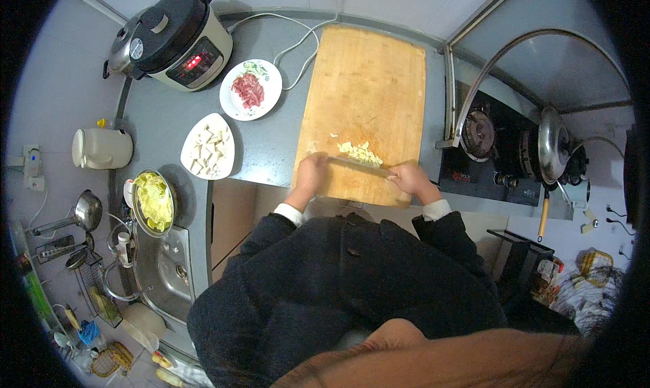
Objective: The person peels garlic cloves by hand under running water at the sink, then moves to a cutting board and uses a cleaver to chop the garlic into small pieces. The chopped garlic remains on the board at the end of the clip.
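Note:
A large wooden cutting board (369, 76) lies lengthwise in front of me. Across its near part runs a kitchen knife (359, 165), seen almost edge-on. My right hand (410, 179) is closed round its handle. At the other end of the blade, my left hand (312, 174) has its fingers closed on the tip; they are partly hidden from above. Finely chopped pale yellow pieces (360, 152) sit in a small heap just beyond the blade, with a few scraps scattered to the left.
Left of the board stand a plate of sliced red meat (248, 90), a white dish of pale cut pieces (208, 146) and an electric pressure cooker (177, 42). A bowl of yellow-green leaves (155, 202) is by the sink (166, 266). A gas stove (497, 151) is to the right.

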Demonstrator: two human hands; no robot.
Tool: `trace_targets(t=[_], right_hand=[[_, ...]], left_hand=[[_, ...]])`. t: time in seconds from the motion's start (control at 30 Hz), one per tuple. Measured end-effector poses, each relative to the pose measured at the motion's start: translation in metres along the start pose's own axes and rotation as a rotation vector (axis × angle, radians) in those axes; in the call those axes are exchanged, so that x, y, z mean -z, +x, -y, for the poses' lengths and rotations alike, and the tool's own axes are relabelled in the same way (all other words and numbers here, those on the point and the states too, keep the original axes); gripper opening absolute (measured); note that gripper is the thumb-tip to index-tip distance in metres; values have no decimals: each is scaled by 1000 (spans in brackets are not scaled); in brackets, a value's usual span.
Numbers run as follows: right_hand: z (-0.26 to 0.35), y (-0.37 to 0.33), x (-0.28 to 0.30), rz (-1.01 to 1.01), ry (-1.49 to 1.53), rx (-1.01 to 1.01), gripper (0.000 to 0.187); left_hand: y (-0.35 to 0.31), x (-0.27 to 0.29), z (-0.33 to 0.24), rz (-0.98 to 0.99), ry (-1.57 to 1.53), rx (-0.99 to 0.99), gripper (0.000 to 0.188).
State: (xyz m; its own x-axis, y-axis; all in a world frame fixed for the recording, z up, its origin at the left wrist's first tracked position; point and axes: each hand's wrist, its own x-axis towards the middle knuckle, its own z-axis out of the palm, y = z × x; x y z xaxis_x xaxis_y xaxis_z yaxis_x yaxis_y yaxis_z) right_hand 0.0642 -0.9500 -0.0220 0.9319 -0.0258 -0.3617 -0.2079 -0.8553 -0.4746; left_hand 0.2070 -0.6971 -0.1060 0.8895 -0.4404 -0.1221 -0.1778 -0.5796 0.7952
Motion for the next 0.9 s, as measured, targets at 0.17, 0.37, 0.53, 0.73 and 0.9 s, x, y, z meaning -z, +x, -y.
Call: trace_targets(t=[0.17, 0.37, 0.53, 0.73, 0.9], right_hand=[[12, -14, 0, -142, 167, -125, 22], [48, -13, -40, -295, 174, -406, 21], [50, -3, -43, -257, 132, -442, 19], [59, 1, -44, -250, 136, -455, 18], [48, -7, -18, -300, 69, -246, 18]], left_hand=[[18, -16, -1, -104, -223, 87, 20], [-3, -8, 0, -99, -169, 124, 17], [-12, -24, -5, -25, -151, -8, 18], [-4, 5, -37, -5, -60, 32, 23], [12, 51, -84, -301, 233, -435, 27]])
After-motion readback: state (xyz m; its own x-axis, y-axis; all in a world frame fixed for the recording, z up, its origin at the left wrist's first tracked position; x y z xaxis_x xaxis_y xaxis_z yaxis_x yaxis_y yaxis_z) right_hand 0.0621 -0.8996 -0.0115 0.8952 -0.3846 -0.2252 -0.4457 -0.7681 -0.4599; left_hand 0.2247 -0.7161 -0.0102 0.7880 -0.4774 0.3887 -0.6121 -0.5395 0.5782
